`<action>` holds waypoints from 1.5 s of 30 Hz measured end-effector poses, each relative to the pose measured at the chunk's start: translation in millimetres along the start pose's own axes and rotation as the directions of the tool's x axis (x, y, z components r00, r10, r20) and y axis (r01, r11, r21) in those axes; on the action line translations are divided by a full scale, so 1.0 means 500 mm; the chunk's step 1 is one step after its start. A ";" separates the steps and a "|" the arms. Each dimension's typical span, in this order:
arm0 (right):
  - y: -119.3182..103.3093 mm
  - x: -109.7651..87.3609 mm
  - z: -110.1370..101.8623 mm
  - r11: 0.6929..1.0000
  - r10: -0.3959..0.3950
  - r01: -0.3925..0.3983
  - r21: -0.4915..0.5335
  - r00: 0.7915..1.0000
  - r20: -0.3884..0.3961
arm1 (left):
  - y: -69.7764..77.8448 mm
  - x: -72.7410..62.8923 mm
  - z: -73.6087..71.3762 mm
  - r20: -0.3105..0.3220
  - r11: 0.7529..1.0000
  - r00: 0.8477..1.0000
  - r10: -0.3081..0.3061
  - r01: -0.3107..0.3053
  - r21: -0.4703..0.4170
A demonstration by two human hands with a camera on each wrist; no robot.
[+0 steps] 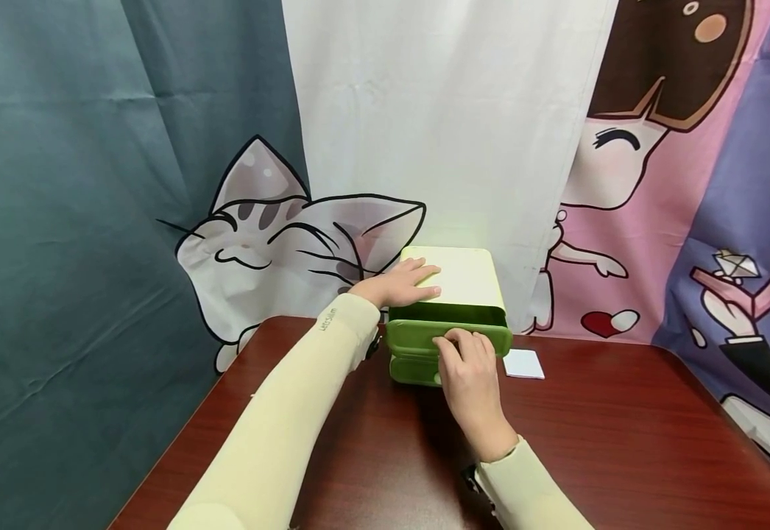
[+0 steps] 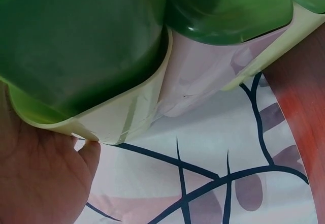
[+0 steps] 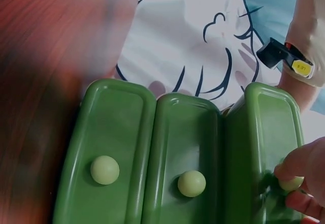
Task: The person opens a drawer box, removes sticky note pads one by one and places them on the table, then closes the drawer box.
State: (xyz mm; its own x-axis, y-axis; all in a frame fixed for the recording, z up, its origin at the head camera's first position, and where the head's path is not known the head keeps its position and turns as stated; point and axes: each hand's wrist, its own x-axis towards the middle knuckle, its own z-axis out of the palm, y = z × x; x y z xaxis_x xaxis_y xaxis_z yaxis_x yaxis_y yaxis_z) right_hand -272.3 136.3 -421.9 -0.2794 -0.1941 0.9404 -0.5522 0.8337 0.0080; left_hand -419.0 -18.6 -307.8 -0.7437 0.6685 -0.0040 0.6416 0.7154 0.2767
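Note:
A small cabinet [image 1: 467, 274] with a pale top and green drawers stands at the back of the table. Its top drawer [image 1: 418, 336] is partly pulled out, with a dark gap showing behind the front. My right hand [image 1: 472, 379] pinches the round knob [image 3: 291, 184] of that drawer between thumb and fingers. On the left part of the cabinet's top rests my left hand [image 1: 405, 285], fingers extended. In the right wrist view, the middle drawer [image 3: 175, 127] and bottom drawer [image 3: 119, 117] sit flush with each other, each with a pale green knob.
A white square pad [image 1: 524, 364] lies on the brown table [image 1: 597, 427] just right of the cabinet. Behind the table hangs a cloth [image 1: 451, 132] printed with a cartoon cat and figures, close to the cabinet's back.

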 end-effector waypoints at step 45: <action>0.040 0.006 0.070 0.987 0.162 -0.162 0.018 0.986 -0.030 | 0.007 -0.001 0.000 -0.005 0.999 0.999 -0.037 0.037 -0.026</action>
State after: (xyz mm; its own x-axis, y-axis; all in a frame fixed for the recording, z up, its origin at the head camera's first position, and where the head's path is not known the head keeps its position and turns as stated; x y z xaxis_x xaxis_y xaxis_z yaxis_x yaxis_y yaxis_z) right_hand -311.8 134.4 -430.6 -0.3414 -0.0404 0.9390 -0.5140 0.8444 -0.1506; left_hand -416.3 -16.6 -307.0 -0.7680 0.6403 -0.0094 0.6085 0.7343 0.3011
